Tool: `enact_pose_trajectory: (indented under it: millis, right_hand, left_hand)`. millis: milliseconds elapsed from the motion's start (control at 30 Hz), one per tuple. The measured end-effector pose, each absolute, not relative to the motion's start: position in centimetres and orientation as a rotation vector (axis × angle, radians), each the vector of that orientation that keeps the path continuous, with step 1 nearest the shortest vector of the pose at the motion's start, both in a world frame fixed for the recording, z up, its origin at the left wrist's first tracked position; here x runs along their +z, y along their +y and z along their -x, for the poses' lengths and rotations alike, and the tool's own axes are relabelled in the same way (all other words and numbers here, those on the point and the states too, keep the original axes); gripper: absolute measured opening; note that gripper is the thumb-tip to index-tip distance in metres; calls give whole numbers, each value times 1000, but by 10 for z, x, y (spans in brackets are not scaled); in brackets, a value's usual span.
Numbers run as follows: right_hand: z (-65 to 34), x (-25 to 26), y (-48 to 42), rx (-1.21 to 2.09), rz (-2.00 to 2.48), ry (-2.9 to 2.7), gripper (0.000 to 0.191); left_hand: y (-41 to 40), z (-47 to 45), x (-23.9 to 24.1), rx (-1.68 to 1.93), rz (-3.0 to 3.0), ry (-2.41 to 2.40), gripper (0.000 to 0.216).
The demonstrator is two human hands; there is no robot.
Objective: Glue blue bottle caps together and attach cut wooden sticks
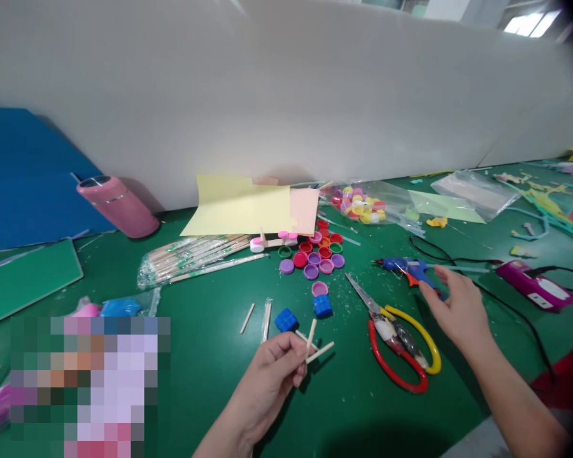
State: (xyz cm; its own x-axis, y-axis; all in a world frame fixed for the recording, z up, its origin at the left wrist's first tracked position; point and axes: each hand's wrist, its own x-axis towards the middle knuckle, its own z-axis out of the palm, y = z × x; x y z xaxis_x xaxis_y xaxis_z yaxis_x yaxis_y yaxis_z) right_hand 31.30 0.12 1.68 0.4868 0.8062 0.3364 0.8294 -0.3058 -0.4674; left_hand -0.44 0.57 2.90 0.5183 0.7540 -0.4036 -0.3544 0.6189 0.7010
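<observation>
My left hand (274, 369) is closed in a pinch on a small frame of short wooden sticks (314, 346), held just above the green table (210, 381). Two blue bottle caps (286, 319) lie just beyond it. My right hand (456, 305) is over the handle of a blue hot glue gun (410, 268), fingers spread and touching or almost touching it. Scissors (398, 340) with red and yellow handles lie between my two hands.
A cluster of red, purple and green bottle caps (315, 253) sits mid-table, with a bag of more caps (363, 203) behind. Bagged wooden sticks (191, 257), yellow paper (239, 207), a pink bottle (117, 207) on its side, and a purple device (535, 286) with a black cord lie around. A white board stands behind.
</observation>
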Motion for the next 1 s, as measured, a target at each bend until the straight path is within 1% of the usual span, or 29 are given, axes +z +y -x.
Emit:
enact_pose_trajectory:
  millis: [33,67,100,133,200,233,267,333,433,567,1000]
  right_hand:
    - [-296,22,-7,-26,2083,-1310,45]
    - [-277,27,-16,95,2008,-1270,36]
    - [-255,32,-26,313,1929,-1295,28]
    - [-232,36,-35,581,1838,-1352,24]
    - [-191,38,-49,1097,1683,-1373,24]
    - [-174,38,-52,1271,1614,-1281,25]
    - [-160,36,-53,1392,1542,-1167,26]
    - [-143,31,-49,1509,1442,-965,26]
    - [-134,26,-38,1524,1357,-842,27]
    - [-131,25,-30,1432,1322,-826,26]
    - [-135,38,-23,1152,1412,-1168,20]
  left_hand:
    - [6,4,29,720,-583,754,14]
    - [6,5,28,726,-572,751,14]
    - [7,5,28,733,-561,751,14]
    - [7,5,28,738,-550,749,13]
    - [6,6,28,753,-537,738,13]
    - [5,6,28,758,-536,729,12]
    - [5,7,28,762,-537,719,12]
    - [4,7,29,761,-544,709,12]
    - [4,7,30,756,-551,719,13]
    - [4,6,32,771,-583,761,14]
    - [3,4,34,770,-878,970,19]
